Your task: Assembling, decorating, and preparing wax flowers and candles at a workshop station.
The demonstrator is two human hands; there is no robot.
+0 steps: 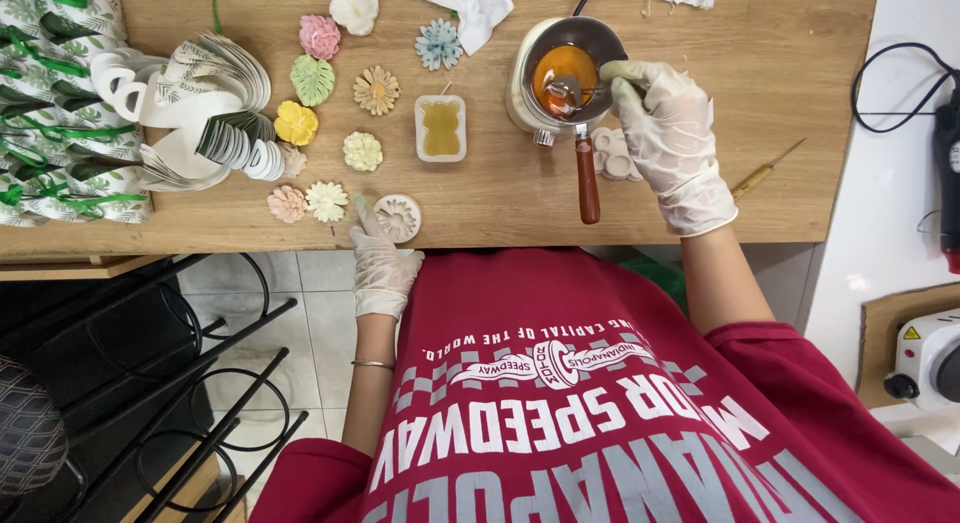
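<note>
- The right hand [672, 143], in a pale disposable glove, rests on the rim of a small metal melting pot [565, 78] at the far middle of the wooden bench [780, 73]; its grip is closed round something at the rim, but what exactly sits between the fingers cannot be told.
- The pot holds orange liquid, most likely molten wax, and a spoon-like metal piece shows in the pool; its wooden handle [587, 178] points back toward the person.
- The left hand [380, 258], also gloved, lies at the near edge of the bench with one finger stretched up to touch a round flower-shaped mould [398, 217]; its grip is apart and holds nothing.
- A small rectangular mould [440, 129], filled with yellowish wax in a bear shape, sits just left of the pot.
- Finished flower-shaped pieces [345, 113] in pink, green, yellow, blue and cream lie spread to the left, near a stack of leaf-print paper bags [60, 103].
- To do this well, I judge the pot should stay level and steady, since hot liquid near the rim could slop onto the glove.
- Stirring gently would keep the colour even and avoid bubbles.
- The left hand would do well to keep the flower mould flat and clear of the bench edge.
</note>
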